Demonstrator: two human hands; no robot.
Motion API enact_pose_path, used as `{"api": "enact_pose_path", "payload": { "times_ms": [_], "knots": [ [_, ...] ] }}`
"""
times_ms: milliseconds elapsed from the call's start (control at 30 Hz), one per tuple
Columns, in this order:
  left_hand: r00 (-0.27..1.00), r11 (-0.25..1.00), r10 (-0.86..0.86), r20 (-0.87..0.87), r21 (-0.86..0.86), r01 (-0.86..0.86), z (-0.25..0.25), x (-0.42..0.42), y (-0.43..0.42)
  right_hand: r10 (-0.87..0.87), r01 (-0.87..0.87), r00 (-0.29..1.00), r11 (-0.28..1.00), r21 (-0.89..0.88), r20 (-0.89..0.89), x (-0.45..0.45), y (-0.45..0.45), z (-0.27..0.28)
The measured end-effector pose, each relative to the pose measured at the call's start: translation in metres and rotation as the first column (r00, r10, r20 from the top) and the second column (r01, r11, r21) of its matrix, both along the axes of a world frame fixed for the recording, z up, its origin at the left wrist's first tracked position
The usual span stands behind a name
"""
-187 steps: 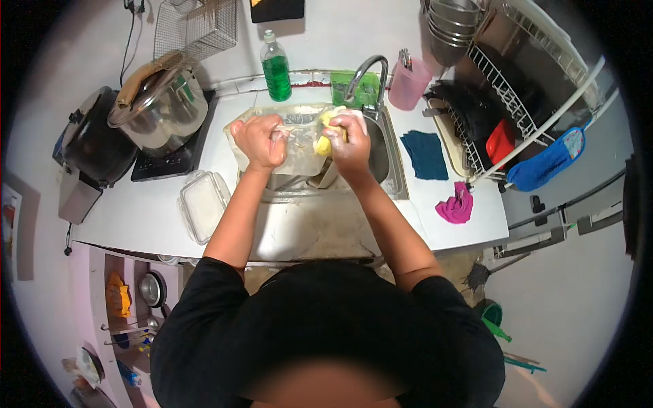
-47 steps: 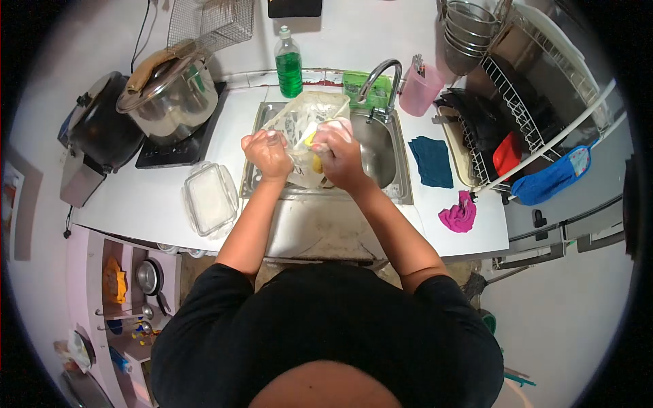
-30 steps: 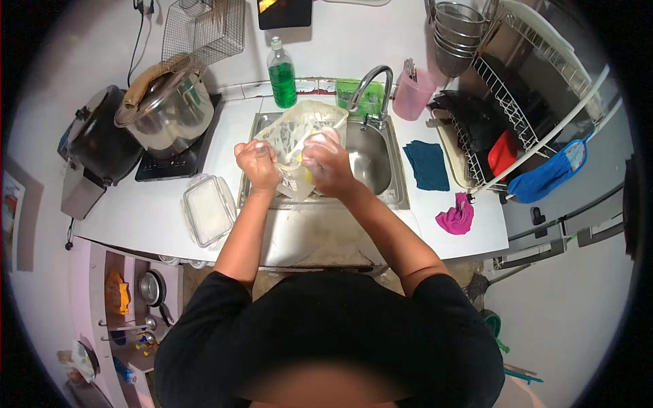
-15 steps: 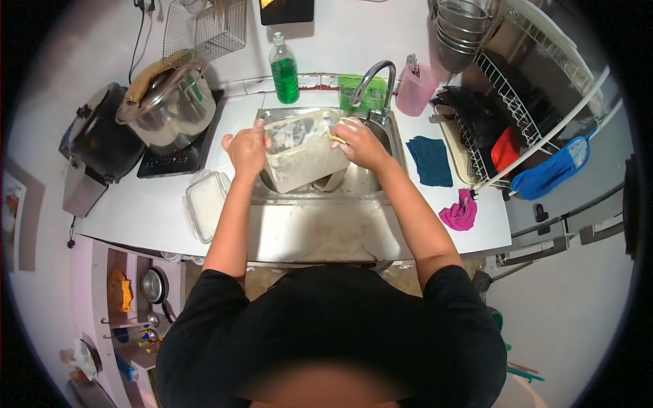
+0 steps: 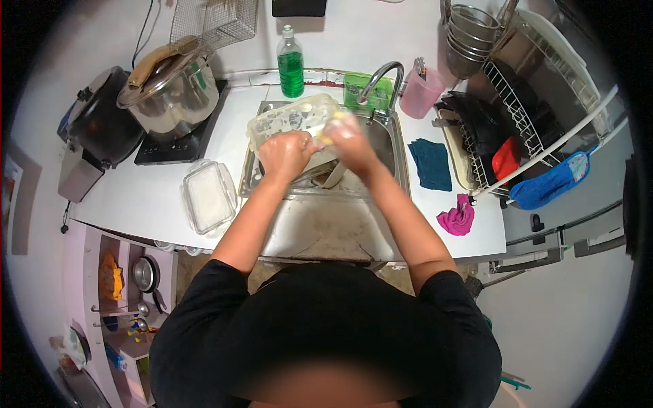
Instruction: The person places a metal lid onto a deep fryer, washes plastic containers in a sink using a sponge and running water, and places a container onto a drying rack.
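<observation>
Head view: scrubbing appears to be the step in hand. The translucent bin (image 5: 275,124), marked with suds, is tilted above the sink (image 5: 396,162). The left hand (image 5: 282,158) is closed on its near rim; the right hand (image 5: 352,146) is motion-blurred and holds a yellow scrubber (image 5: 326,139) close beside the left, its exact grip not readable. This action calls for a firm left hold and scrubber pressure on the wall. A pale piece (image 5: 334,176) lies partly hidden in the sink. Containers: the bottle (image 5: 292,73) holds green liquid; the pink cup (image 5: 420,97) holds utensils; the steel pot (image 5: 171,105) is lidded, contents hidden. A clear rectangular dish (image 5: 209,198) rests on the desk (image 5: 136,207).
</observation>
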State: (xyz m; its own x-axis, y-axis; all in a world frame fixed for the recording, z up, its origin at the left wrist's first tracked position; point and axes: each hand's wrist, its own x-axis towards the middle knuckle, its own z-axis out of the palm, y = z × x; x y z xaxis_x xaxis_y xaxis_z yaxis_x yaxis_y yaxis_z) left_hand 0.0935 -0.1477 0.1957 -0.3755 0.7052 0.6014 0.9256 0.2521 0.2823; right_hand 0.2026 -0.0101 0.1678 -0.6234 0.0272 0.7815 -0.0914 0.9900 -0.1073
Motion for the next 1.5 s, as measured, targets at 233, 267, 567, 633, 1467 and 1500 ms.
{"api": "enact_pose_path", "payload": {
  "times_ms": [233, 267, 567, 633, 1467, 1500],
  "knots": [
    [1.0, 0.995, 0.004, -0.018, -0.097, -0.006, 0.002, -0.009, -0.007, -0.002, 0.016, 0.995, 0.99, -0.138, 0.096, 0.022, 0.019, 0.016],
    [1.0, 0.997, -0.004, -0.011, -0.075, 0.003, 0.0, -0.01, -0.009, 0.081, -0.056, 0.991, 0.972, -0.228, 0.105, 0.025, 0.022, 0.017],
    [0.997, 1.0, 0.014, -0.082, 0.016, -0.013, 0.0, -0.01, -0.009, 0.106, -0.094, 0.992, 0.982, -0.165, 0.07, 0.009, 0.01, 0.017],
    [0.998, 1.0, 0.001, -0.065, 0.015, 0.0, -0.002, -0.01, -0.01, 0.159, -0.14, 0.982, 0.975, -0.17, 0.098, 0.011, 0.015, 0.018],
    [0.965, 0.84, -0.187, -0.184, 0.48, 0.254, -0.016, -0.019, 0.018, 0.089, -0.114, 0.993, 0.876, -0.469, -0.075, 0.007, -0.015, 0.027],
    [0.96, 0.821, -0.212, -0.183, 0.5, 0.276, -0.013, -0.018, 0.019, 0.137, -0.132, 0.99, 0.838, -0.53, -0.031, 0.005, -0.026, 0.024]
  ]
}}
